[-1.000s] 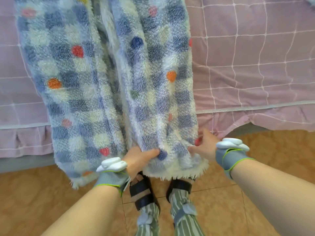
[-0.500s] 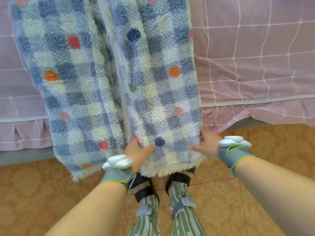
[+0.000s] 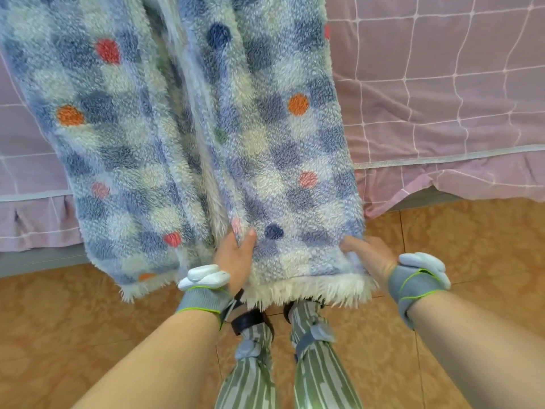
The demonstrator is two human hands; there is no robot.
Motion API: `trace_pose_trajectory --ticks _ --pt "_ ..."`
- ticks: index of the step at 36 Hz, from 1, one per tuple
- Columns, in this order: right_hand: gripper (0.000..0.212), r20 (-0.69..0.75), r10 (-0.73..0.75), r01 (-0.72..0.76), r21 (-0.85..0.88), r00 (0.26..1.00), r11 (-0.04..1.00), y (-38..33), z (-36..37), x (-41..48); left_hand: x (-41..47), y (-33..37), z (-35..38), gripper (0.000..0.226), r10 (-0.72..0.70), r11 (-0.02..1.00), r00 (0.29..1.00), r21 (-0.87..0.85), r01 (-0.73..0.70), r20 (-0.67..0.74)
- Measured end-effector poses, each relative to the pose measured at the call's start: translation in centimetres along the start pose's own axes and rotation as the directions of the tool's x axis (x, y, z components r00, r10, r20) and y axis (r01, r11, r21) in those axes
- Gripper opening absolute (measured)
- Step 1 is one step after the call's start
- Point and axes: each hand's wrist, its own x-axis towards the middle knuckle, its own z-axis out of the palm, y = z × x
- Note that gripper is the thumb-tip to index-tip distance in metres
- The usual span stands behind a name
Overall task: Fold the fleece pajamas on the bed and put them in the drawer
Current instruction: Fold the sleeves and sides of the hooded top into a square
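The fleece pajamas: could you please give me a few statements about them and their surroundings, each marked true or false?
1. The left hand and right hand both grip one leg hem of the fleece pajamas. True.
2. The pajamas lie folded in a drawer. False: they stretch unfolded from the bed to the hands, and no drawer is in view.
3. The bed sheet is pink with a white grid. True.
4. The floor is grey carpet. False: it is orange-brown tile.
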Motion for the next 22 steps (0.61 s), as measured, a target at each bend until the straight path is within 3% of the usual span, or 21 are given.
trace_pose_trajectory --ticks 3,5,7,8,10,12,14,16,18,22 --pt "0.015 0.097 0.002 -0.010 0.086 0.995 0.996 0.3 0.0 -0.1 0.2 -1.1 0.1 0.067 -0.091 0.985 0.995 -0.140 0.097 0.050" --pt "0.024 0.185 0.061 -0.070 0.042 0.981 0.997 0.6 -0.2 -0.2 0.4 -1.9 0.2 0.080 -0.189 0.960 0.968 -0.177 0.218 0.164" --pt "0.034 0.274 0.141 -0.152 0.019 0.951 0.988 0.9 -0.3 -0.4 -0.2 -1.8 0.1 0.064 -0.251 0.927 0.927 -0.205 0.313 0.280" --pt "0.027 0.284 0.164 -0.181 0.033 0.945 0.983 1.1 -0.4 -0.4 -0.7 -1.6 0.1 0.054 -0.272 0.914 0.909 -0.210 0.347 0.316" --pt "0.010 0.223 0.194 -0.221 0.102 0.955 0.970 1.4 -0.5 -0.3 -1.0 -1.8 0.1 0.051 -0.307 0.886 0.896 -0.247 0.392 0.320" --pt "0.015 0.123 0.211 -0.227 0.138 0.970 0.964 1.6 -0.4 -0.1 -1.3 -2.0 0.2 0.029 -0.306 0.887 0.914 -0.269 0.375 0.267" --pt "0.022 0.042 0.184 -0.186 0.065 0.982 0.980 1.8 -0.2 0.0 -1.5 -1.5 0.5 0.014 -0.229 0.972 0.966 -0.030 0.234 0.116" --pt "0.022 -0.021 0.119 -0.120 -0.075 0.993 0.990 2.0 0.1 -0.1 -1.9 -1.0 0.5 0.031 -0.117 0.963 0.993 0.244 0.113 0.003" --pt "0.023 -0.067 0.053 -0.064 -0.180 0.996 0.982 2.3 0.3 0.2 -2.0 -0.8 0.5 0.051 -0.078 0.911 0.997 0.408 0.066 0.013" --pt "0.045 -0.182 0.053 -0.134 -0.469 0.982 0.873 2.2 0.6 0.2 -1.7 -1.6 0.4 0.044 -0.123 0.923 0.989 0.376 0.082 0.086"
